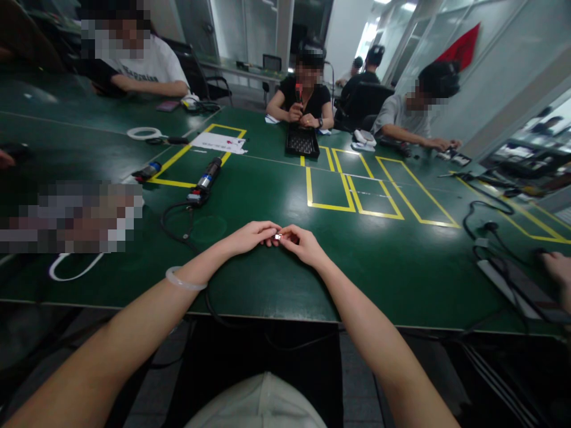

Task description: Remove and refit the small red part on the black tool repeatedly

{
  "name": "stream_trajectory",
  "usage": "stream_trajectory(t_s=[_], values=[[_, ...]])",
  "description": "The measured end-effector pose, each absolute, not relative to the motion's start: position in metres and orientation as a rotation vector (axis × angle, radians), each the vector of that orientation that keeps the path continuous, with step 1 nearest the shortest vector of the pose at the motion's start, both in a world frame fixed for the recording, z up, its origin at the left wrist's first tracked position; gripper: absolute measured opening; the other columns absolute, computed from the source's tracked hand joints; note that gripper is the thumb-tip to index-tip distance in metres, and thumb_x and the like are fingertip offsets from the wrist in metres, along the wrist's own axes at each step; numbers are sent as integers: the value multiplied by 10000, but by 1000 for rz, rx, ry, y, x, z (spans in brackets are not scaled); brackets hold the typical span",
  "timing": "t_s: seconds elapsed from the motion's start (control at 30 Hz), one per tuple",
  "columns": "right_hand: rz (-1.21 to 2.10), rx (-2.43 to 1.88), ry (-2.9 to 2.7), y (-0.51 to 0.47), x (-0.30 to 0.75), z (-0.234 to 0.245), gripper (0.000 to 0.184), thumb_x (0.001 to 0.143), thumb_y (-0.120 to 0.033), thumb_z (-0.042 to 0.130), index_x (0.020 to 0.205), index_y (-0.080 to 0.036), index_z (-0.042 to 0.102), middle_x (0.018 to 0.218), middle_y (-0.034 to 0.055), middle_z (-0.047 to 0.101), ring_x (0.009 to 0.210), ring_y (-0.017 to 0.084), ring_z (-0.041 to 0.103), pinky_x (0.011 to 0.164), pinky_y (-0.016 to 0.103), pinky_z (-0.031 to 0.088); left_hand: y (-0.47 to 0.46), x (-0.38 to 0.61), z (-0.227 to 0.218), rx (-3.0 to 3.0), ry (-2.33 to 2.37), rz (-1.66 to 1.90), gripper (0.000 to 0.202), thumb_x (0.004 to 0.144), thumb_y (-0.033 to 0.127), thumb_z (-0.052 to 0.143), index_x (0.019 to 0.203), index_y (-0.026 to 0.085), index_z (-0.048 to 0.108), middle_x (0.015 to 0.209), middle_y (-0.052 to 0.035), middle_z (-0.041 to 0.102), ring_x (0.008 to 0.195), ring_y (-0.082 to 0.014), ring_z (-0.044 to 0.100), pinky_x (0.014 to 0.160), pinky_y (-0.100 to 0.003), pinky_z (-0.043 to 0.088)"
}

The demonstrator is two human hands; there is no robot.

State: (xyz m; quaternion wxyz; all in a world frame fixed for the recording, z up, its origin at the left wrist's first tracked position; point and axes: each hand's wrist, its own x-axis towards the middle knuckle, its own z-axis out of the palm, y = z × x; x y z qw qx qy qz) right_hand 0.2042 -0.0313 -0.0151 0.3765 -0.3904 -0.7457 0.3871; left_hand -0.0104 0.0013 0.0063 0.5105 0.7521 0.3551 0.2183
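Note:
Both my hands meet over the green table (267, 279), close to its near edge. Between their fingertips is a small shiny, whitish piece (278, 236), too small to name. My left hand (254, 235) is closed around its left side, with the fingers curled beneath. From the right, my right hand (301, 242) pinches the same piece between thumb and fingers. A pale translucent bangle (185, 279) circles my left wrist. Some fingers are hidden behind others.
An electric screwdriver (205, 181) with a black cable lies ahead on the left. Yellow tape outlines (332, 208) mark the table. A black tray (302, 142) stands before a person opposite. White paper (218, 142) lies left of it. Cables (477, 238) and another person's hand (557, 267) are at right.

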Motion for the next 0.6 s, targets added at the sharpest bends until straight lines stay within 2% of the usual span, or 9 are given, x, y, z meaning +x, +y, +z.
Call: stream_trajectory(t_s=[0.1, 0.2, 0.4, 0.6], values=[[943, -1011, -1881, -30, 206, -16, 217, 899, -342, 621, 1038, -180, 657, 813, 1, 661, 672, 117, 546, 633, 241, 423, 3, -10, 3, 1802, 862, 538, 437, 965, 497, 477, 1059, 95, 623, 904, -102, 708, 762, -163, 621, 682, -281, 462], [908, -998, -1884, -29, 206, -16, 207, 893, -319, 622, 1049, -185, 651, 840, 5, 664, 694, 122, 554, 648, 245, 429, 3, -10, 2, 1831, 852, 526, 424, 970, 506, 468, 998, 112, 623, 890, -92, 711, 743, -153, 611, 693, -280, 466], [889, -994, -1945, -30, 205, -17, 193, 882, -274, 614, 1054, -191, 634, 851, -1, 656, 694, 117, 553, 654, 243, 433, 1, -10, 2, 1876, 829, 532, 379, 939, 485, 544, 990, 123, 643, 861, -66, 693, 793, -166, 641, 730, -281, 479], [919, -1030, -1934, -31, 205, -15, 217, 884, -343, 632, 1035, -188, 623, 828, -3, 662, 694, 123, 568, 660, 249, 439, 1, -13, 0, 1850, 834, 528, 324, 916, 432, 598, 1029, 131, 634, 866, -62, 700, 812, -167, 650, 731, -277, 473]])
